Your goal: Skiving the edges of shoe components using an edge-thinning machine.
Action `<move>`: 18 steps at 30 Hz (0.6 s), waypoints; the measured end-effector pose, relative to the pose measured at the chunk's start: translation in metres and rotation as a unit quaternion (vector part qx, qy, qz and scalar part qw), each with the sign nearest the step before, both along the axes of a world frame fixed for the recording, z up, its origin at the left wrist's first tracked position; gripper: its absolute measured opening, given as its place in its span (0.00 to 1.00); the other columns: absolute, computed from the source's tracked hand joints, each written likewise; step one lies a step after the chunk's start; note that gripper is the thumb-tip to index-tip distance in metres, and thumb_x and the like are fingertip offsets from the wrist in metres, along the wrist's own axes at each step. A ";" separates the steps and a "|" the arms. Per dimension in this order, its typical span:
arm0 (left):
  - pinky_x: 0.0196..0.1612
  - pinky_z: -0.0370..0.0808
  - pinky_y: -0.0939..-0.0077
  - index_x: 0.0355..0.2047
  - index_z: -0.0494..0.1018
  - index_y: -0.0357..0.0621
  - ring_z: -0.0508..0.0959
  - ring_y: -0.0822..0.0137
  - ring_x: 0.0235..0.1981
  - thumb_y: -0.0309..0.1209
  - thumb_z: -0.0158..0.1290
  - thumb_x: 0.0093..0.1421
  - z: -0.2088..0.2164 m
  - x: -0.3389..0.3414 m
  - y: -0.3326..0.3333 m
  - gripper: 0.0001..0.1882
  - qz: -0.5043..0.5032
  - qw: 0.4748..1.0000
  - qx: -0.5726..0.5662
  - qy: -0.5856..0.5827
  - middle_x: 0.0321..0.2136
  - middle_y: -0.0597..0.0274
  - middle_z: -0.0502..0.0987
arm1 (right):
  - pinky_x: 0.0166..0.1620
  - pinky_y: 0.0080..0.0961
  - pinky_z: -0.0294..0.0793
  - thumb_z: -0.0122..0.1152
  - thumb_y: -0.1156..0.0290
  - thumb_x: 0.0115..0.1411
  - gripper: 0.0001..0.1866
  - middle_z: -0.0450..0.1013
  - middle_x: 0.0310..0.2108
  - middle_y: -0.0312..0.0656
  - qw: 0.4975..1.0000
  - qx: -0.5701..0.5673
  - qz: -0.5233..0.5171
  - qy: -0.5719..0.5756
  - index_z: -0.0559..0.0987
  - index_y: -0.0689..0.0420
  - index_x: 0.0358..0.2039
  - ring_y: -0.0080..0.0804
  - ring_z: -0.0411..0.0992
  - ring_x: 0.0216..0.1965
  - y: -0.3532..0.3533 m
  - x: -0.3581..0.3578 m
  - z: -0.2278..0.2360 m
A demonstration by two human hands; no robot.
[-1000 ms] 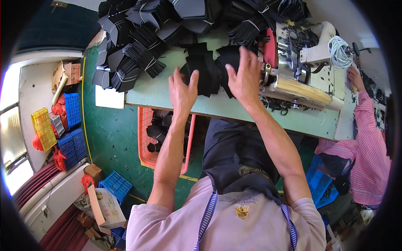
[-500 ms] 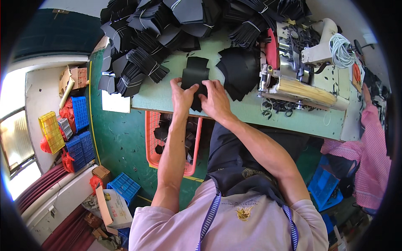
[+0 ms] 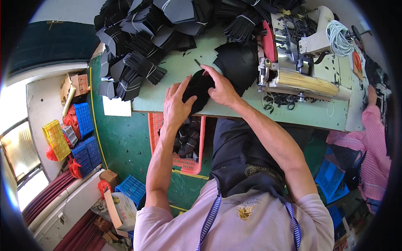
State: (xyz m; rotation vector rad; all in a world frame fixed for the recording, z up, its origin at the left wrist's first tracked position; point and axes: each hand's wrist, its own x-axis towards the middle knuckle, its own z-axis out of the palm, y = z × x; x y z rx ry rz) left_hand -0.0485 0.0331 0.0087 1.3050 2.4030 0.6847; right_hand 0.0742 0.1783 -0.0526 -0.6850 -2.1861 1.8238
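Near the front edge of the green table, a black cut piece of leather-like sheet (image 3: 197, 88) is bent between my two hands. My left hand (image 3: 177, 103) grips its left side, thumb on the near face and fingers along the edge. On the other side, my right hand (image 3: 222, 88) holds the piece with its index finger reaching up to the top edge. A thin dark strip (image 3: 197, 62) shows by that fingertip. Just right of my hands lies a fanned pile of black pieces (image 3: 238, 62), partly behind my right hand.
Tied bundles of black pieces (image 3: 144, 67) heap up at the table's back left. A machine with a pale roller (image 3: 307, 83) stands at right, dark scraps beneath it. Under the table sits an orange basket (image 3: 190, 167). A person in a pink checked sleeve (image 3: 372, 138) is at far right.
The piece, flat on the table before, is now lifted and bent. My left hand has shifted slightly left and down; my right index finger has moved up to the top edge.
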 end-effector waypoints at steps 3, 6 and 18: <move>0.55 0.73 0.60 0.69 0.58 0.54 0.76 0.48 0.51 0.30 0.66 0.51 -0.017 0.015 0.006 0.45 0.021 0.999 -0.029 -0.024 0.51 0.47 0.75 | 0.63 0.42 0.64 0.52 0.85 0.46 0.39 0.66 0.56 0.59 0.997 0.060 -0.043 0.036 0.62 0.61 0.63 0.55 0.65 0.59 -0.008 0.001 -0.020; 0.53 0.74 0.58 0.69 0.57 0.51 0.77 0.49 0.51 0.29 0.67 0.50 -0.040 0.002 0.003 0.47 0.111 0.980 -0.001 -0.165 0.48 0.42 0.76 | 0.63 0.42 0.64 0.54 0.83 0.47 0.38 0.66 0.55 0.60 0.993 0.092 -0.058 0.051 0.62 0.61 0.63 0.56 0.65 0.59 -0.011 -0.001 -0.016; 0.52 0.76 0.71 0.66 0.56 0.35 0.78 0.62 0.48 0.27 0.62 0.59 0.006 0.011 0.013 0.39 0.236 0.832 0.140 -0.482 0.48 0.48 0.76 | 0.63 0.31 0.63 0.60 0.58 0.65 0.36 0.66 0.60 0.50 0.890 -0.424 -0.126 0.106 0.57 0.60 0.67 0.37 0.66 0.60 -0.041 0.008 0.045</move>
